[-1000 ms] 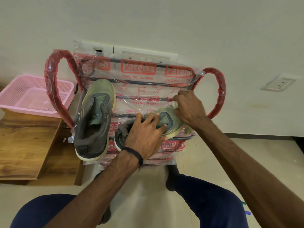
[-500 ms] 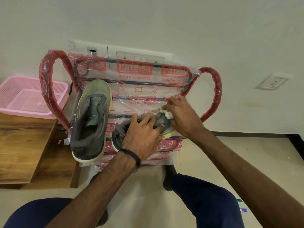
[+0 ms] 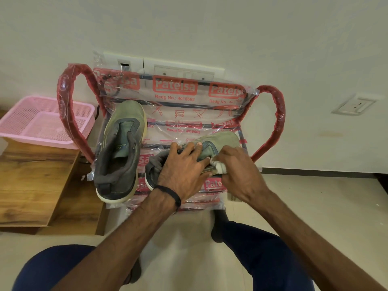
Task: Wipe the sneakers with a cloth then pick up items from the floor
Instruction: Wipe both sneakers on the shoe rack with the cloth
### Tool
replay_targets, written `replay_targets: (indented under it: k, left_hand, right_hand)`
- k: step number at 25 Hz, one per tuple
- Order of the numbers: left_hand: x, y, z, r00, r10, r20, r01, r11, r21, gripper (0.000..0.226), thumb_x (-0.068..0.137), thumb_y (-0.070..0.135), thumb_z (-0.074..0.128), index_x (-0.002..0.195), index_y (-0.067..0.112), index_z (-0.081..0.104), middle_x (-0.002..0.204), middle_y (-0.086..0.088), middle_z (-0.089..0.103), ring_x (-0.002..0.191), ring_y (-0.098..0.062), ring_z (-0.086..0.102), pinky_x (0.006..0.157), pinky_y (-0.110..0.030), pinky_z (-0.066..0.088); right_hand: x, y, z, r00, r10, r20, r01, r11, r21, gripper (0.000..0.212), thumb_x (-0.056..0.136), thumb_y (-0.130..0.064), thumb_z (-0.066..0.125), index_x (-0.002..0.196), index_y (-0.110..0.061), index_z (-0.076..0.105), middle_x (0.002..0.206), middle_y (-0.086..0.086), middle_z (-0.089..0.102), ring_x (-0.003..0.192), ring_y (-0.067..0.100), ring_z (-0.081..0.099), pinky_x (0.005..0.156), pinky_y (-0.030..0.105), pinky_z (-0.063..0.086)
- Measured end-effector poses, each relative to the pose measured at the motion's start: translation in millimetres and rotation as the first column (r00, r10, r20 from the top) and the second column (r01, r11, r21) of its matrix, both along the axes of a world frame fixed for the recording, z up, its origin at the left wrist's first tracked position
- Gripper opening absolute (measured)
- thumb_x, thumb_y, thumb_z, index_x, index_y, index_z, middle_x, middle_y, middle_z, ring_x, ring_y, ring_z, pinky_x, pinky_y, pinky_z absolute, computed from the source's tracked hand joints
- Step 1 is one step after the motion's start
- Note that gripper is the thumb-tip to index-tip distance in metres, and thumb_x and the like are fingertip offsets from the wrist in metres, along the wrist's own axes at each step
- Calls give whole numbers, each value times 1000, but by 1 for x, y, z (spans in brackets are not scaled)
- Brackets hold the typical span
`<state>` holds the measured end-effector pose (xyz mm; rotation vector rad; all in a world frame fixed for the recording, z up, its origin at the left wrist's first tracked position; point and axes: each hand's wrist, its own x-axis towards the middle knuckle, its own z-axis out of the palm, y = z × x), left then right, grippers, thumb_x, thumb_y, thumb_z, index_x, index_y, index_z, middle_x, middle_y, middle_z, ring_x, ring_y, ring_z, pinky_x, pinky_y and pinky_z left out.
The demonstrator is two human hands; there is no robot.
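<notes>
In the head view, the person is crouching in front of a plastic-wrapped rack (image 3: 189,114) that is standing against the wall, with two grey-green sneakers lying on it. The left hand (image 3: 184,171) is pressing down flat on the right sneaker (image 3: 218,141), its fingers spread apart over the tongue and collar, pinning the shoe to the rack. The right hand (image 3: 241,177) is closing its fingers together around a bunched white cloth (image 3: 219,166), and the cloth is touching the near side of that shoe, just beside the left fingertips. The left sneaker (image 3: 119,152) is lying apart on the left of the rack, untouched by either hand. A pink basket (image 3: 12,131) is sitting on a wooden board (image 3: 31,181) further left. No floor items are showing clearly here.

The wiping seems to be under way on the right sneaker only, so the task looks early. To do this step well, the left hand should be holding the shoe firmly, since the slick wrapping is likely letting it slide. The cloth should be moving in short strokes along the sole edge and the upper, with a clean fold turned outward
</notes>
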<state>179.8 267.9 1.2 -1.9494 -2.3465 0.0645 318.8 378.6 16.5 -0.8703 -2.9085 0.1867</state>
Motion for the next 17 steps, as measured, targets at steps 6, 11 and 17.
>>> replay_targets:
  k: [6,11,17]
  left_hand:
    - [0,3,1,1000,-10,-8,10,1000,5,50,103,58,30,143,33,46,159,-7,32,139,-27,30,105,-54,26]
    - [-2,2,1,1000,-6,8,6,1000,11,49,102,57,31,143,34,46,159,-6,32,140,-26,30,105,-54,25]
    - [-1,3,0,1000,5,-12,-5,1000,0,49,102,58,32,143,34,47,159,-7,33,141,-27,30,106,-55,26]
  right_hand:
    - [0,19,1,997,-3,74,-12,979,203,44,81,-15,79,123,-12,68,121,8,61,107,29,54,87,41,54]
    - [-13,42,-5,989,-121,-86,141,950,280,41,81,-16,81,119,-5,68,120,15,64,97,34,56,78,42,53]
    - [-4,23,-9,997,-71,-29,74,987,144,41,80,-12,78,119,-11,69,117,7,64,103,25,52,86,37,50]
